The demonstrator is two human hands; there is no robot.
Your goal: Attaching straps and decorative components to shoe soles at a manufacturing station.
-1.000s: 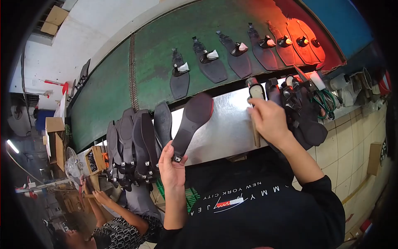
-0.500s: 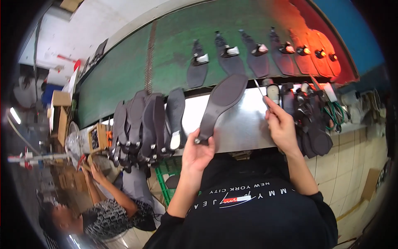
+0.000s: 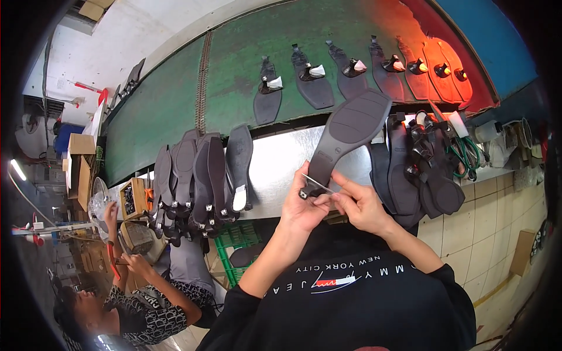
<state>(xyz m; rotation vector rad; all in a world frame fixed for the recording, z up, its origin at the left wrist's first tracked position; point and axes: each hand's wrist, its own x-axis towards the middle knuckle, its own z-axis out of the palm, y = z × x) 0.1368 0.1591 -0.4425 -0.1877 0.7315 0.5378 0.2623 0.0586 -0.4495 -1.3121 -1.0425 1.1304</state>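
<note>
My left hand [image 3: 302, 207] grips a dark shoe sole [image 3: 355, 121] by its narrow heel end. The sole's broad forefoot points up and to the right, over the metal ledge. Across the heel end lies a thin pale tool [image 3: 317, 183], pinched between the fingers of my right hand [image 3: 364, 208]. Both hands almost meet there, in front of my black shirt. Whether the tool is a blade or a stick, I cannot tell. Part of the heel end is hidden behind my fingers.
Dark soles [image 3: 196, 169] stand along the ledge [image 3: 275, 169] on the left; more soles [image 3: 436, 193] lie at the right. The green conveyor belt [image 3: 158, 120] carries a row of soles toward an orange glow. At lower left, a co-worker [image 3: 146, 304] handles a red-handled tool.
My right hand has come left with the thin tool, from apart to the sole's heel end. The sole has shifted right and tilted further. The co-worker's hands have moved apart.
</note>
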